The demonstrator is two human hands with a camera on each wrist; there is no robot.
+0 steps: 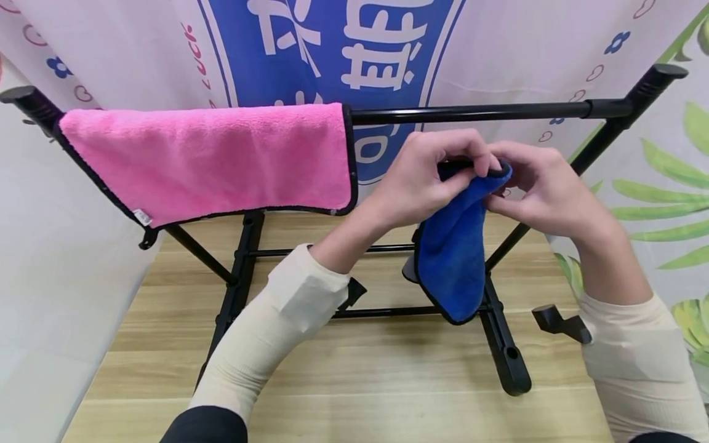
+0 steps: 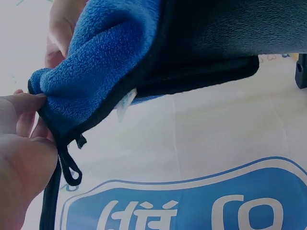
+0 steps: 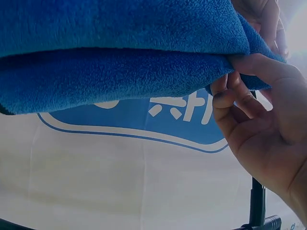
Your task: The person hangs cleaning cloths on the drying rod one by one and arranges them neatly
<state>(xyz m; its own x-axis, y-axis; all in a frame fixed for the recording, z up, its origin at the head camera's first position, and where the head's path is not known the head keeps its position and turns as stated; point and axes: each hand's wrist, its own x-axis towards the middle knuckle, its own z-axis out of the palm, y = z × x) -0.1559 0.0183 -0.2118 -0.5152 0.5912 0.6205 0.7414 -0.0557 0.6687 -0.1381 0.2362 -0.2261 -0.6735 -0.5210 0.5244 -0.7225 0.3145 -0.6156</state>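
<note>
A blue towel (image 1: 454, 264) with black edging hangs from both hands, in front of and below the right part of the black rack's top bar (image 1: 471, 113). My left hand (image 1: 423, 178) pinches its upper edge between thumb and fingers. Close beside it, my right hand (image 1: 545, 191) pinches the same upper end. In the left wrist view the black loop (image 2: 70, 167) dangles below the pinched corner, and a pale tag (image 2: 125, 104) shows at the edging. The towel's folds (image 3: 120, 72) fill the top of the right wrist view. A pink towel (image 1: 216, 166) is draped over the bar's left half.
The black rack's feet (image 1: 506, 351) stand on a wooden tabletop (image 1: 376, 381). Behind hangs a white curtain with a blue printed panel (image 1: 327, 67). A black bracket-like piece (image 1: 560, 324) juts out beside the right sleeve (image 1: 631, 344).
</note>
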